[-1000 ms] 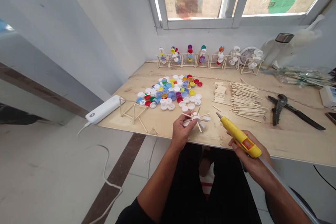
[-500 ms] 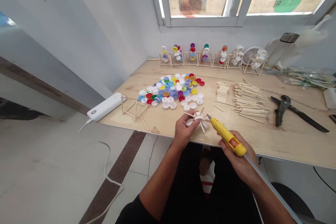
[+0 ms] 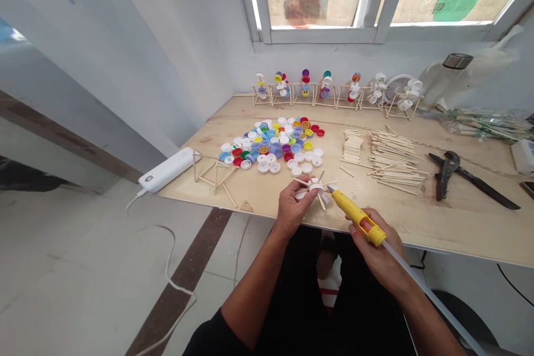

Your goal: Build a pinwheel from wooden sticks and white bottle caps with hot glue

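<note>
My left hand is closed around a white bottle cap with several thin wooden sticks poking out around it like spokes. More white shows below it, partly hidden by my fingers. In my right hand is a yellow glue gun, with a long translucent glue stick trailing from its back end. The gun's nozzle points left, close beside the sticks on the cap's right side; whether it touches them I cannot tell. A frame of wooden sticks stands to the left on the table.
A heap of coloured bottle caps lies beyond my hands. Piles of wooden sticks and black-handled cutters lie to the right. Small stick-and-cap wheels line the back. A white power strip sits at the left edge.
The glue gun has shifted slightly left, bringing its nozzle nearer the stick ends. My left hand and the cap stay nearly still.
</note>
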`<state>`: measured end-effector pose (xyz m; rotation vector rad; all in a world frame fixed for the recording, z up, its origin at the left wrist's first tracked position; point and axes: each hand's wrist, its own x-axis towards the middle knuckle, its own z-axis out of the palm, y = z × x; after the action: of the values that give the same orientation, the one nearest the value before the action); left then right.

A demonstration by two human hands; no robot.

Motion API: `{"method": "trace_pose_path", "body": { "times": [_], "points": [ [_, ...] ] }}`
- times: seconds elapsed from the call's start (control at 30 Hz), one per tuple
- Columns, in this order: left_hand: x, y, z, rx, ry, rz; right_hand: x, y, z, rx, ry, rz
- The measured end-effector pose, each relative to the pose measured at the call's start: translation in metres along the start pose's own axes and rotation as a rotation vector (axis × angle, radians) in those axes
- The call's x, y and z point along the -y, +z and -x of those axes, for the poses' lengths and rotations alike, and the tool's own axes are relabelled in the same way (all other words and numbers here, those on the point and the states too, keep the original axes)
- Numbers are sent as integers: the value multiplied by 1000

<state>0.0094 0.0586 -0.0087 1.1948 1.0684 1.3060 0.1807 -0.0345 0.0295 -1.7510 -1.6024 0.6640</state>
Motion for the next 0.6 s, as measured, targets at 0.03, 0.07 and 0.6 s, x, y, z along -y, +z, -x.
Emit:
{"method": "trace_pose_path", "body": {
  "times": [0.03,0.07,0.6],
  "points": [
    [0,0,0,-3,-2,1,1,0,0,2,3,1],
    [0,0,0,-5,-1,1,1,-1,0,0,4,2],
    [0,0,0,19,-1,-8,-5,3,-1,11,1,-73]
  ]
}}
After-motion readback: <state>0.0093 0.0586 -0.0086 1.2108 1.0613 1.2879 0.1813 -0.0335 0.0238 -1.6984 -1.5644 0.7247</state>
